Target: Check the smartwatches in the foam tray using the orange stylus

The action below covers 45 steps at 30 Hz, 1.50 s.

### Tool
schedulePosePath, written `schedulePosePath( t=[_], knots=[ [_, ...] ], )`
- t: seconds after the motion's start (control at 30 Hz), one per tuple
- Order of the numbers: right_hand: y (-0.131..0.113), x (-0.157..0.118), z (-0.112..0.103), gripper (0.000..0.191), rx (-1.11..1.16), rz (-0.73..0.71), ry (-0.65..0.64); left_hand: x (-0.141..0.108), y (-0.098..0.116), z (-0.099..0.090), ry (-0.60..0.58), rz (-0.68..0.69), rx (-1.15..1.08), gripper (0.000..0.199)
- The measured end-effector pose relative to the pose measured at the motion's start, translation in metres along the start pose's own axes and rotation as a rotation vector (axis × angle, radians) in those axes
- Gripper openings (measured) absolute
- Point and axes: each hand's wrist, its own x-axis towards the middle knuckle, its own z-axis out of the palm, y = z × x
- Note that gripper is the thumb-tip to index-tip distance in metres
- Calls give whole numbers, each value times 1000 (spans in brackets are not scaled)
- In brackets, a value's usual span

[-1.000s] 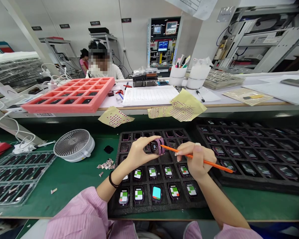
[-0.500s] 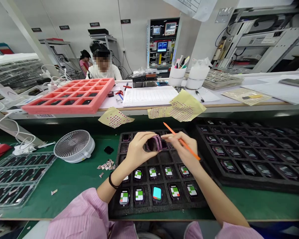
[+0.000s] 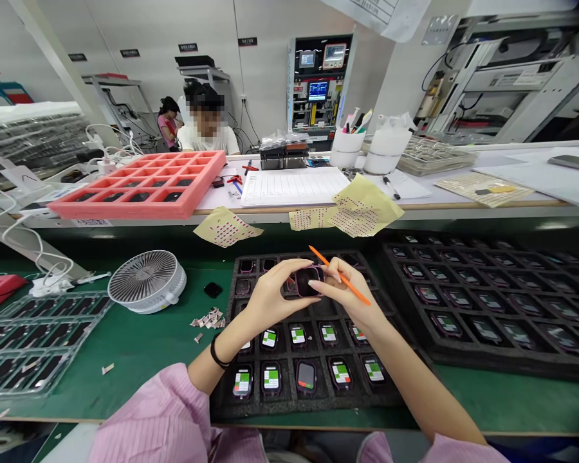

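Note:
My left hand (image 3: 270, 292) grips a purple-edged smartwatch case (image 3: 307, 283) between thumb and fingers, its dark face turned partly toward me. My right hand (image 3: 354, 296) has an orange pointed stick (image 3: 351, 289) lying across its fingers. Its thumb and fingertips also touch the right side of the watch case. Both hands are above a black foam tray (image 3: 289, 408) with compartments. In its front rows lie several watch cases with lit screens, mostly green and white; one, a watch with a grey screen (image 3: 307, 375), sits in the nearest row.
Another black foam tray (image 3: 492, 355) of watches is at the right. On the left are a round fan (image 3: 147, 283), a dark square part (image 3: 213, 290), small scraps (image 3: 210, 319) and a clear tray (image 3: 43, 341). A pink foam tray (image 3: 174, 209) rests on the shelf; a person sits beyond it.
The watch case has turned from edge-on to show its dark face, and my right fingers have come onto it. The middle front watch's screen went from cyan to grey.

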Motion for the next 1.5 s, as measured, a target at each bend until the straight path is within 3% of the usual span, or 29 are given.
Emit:
schedulePosePath(
  t=[0.13,0.3,0.43,0.6,0.73,0.83,0.93,1.0,1.07,1.13,1.23,1.5],
  knots=[
    [-1,1,-4,47,27,4,-18,0,0,-4,-27,-81,-29,51],
    [-3,1,-10,46,-18,-61,29,2,0,-15,21,-182,-89,52],
    [2,6,-17,44,-111,-113,-5,3,-6,-15,36,-305,-227,54],
    [39,29,-45,43,-489,-148,-12,-5,-44,9,-131,-480,-289,54],
    [79,35,-58,41,-774,-96,-62,-24,-80,36,-274,-607,-134,55],
    [93,27,-60,41,-839,-55,-127,-37,-87,47,-390,-539,55,52],
    [92,17,-72,38,-873,-41,-134,-47,-79,47,-470,-418,260,50],
    [87,11,-90,33,-955,-46,-37,-52,-73,44,-547,-345,397,53],
    [83,6,-112,29,-1119,-35,141,-57,-69,41,-591,-290,488,54],
    [83,2,-132,25,-1271,49,249,-60,-67,39,-591,-279,518,52],
    [90,-3,-148,16,-1361,173,289,-60,-68,40,-581,-287,507,43],
    [100,1,-159,12,-1234,226,278,-54,-77,51,-569,-176,448,31]
  ],
)
